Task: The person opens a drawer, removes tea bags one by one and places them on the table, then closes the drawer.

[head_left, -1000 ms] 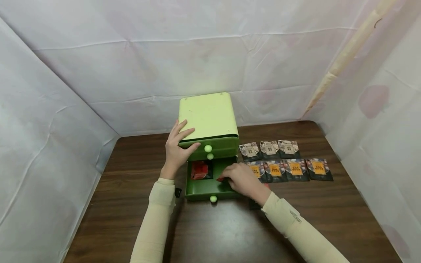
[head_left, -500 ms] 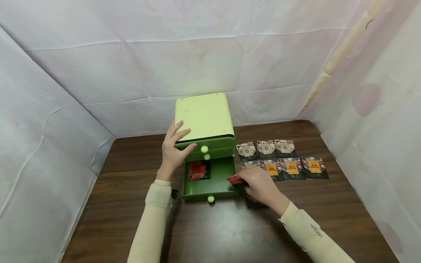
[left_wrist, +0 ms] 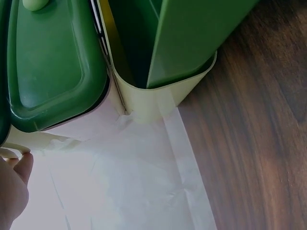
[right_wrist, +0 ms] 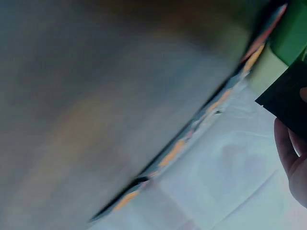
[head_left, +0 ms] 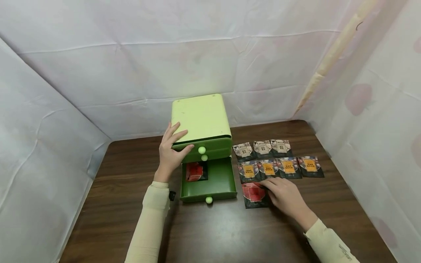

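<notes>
My left hand (head_left: 171, 155) rests on the front left corner of a light-green drawer box (head_left: 200, 115), fingers spread over its top and thumb against the front. The lower green drawer (head_left: 220, 180) is pulled out; a red-and-black sachet (head_left: 194, 171) lies in its left part. Right of the drawer, my right hand (head_left: 286, 195) pinches a sachet, mostly hidden under it in the head view. The right wrist view shows that sachet's dark side (right_wrist: 285, 96) between thumb and fingers. Touching or just beside those fingers, another red sachet (head_left: 254, 193) lies on the table.
Behind the right hand, a row of orange-labelled sachets (head_left: 288, 168) lies on the brown wooden table (head_left: 131, 201). Farther back are three beige-labelled sachets (head_left: 263, 148). White sheeting (head_left: 184, 54) hangs behind and at both sides.
My right hand has lifted a red sachet out of the lower drawer and carried it right, beside the red one on the table. My left hand has stayed on the box.
</notes>
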Demonstrator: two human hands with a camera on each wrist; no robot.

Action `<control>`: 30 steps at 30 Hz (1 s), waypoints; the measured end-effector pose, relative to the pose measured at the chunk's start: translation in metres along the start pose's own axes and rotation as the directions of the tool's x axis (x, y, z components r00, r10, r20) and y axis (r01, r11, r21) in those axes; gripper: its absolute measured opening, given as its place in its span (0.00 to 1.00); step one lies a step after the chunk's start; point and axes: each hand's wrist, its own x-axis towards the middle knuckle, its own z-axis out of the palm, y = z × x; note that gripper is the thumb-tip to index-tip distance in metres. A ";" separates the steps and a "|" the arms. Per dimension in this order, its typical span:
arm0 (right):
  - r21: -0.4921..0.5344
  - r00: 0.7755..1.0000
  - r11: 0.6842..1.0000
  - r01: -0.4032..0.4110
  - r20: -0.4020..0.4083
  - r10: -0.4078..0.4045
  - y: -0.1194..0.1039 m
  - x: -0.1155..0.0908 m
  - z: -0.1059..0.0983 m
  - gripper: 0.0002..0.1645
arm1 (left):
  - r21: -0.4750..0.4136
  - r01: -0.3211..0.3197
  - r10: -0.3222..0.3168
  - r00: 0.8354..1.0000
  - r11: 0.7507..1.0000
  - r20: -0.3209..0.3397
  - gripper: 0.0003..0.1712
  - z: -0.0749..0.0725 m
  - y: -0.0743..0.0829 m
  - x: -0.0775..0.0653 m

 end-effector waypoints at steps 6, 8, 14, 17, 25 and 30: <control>-0.043 0.997 0.997 -0.062 0.041 0.064 0.009 -0.025 -0.002 0.23 | -0.030 -0.024 0.024 1.000 0.999 -0.012 0.31 -0.001 0.020 -0.001; -0.051 0.996 0.996 -0.070 0.045 0.072 0.011 -0.027 -0.002 0.23 | -0.049 -0.019 0.018 0.999 0.999 -0.026 0.30 -0.002 0.025 0.001; -0.073 0.995 0.994 -0.086 0.051 0.089 0.015 -0.022 -0.001 0.21 | -0.055 -0.017 0.016 0.999 0.998 -0.028 0.29 -0.003 0.030 0.008; -0.092 0.989 0.988 -0.121 0.070 0.128 0.015 -0.020 0.000 0.19 | -0.058 -0.022 0.020 0.999 0.998 -0.027 0.30 -0.003 0.031 0.010; -0.107 0.968 0.980 -0.171 0.166 0.187 0.016 -0.020 0.006 0.25 | -0.048 -0.028 0.026 0.999 0.998 -0.027 0.31 -0.005 0.032 0.012; -0.104 0.935 0.974 -0.200 0.277 0.221 0.014 -0.022 0.005 0.31 | -0.049 -0.024 0.023 1.000 0.999 -0.015 0.29 -0.006 0.033 0.012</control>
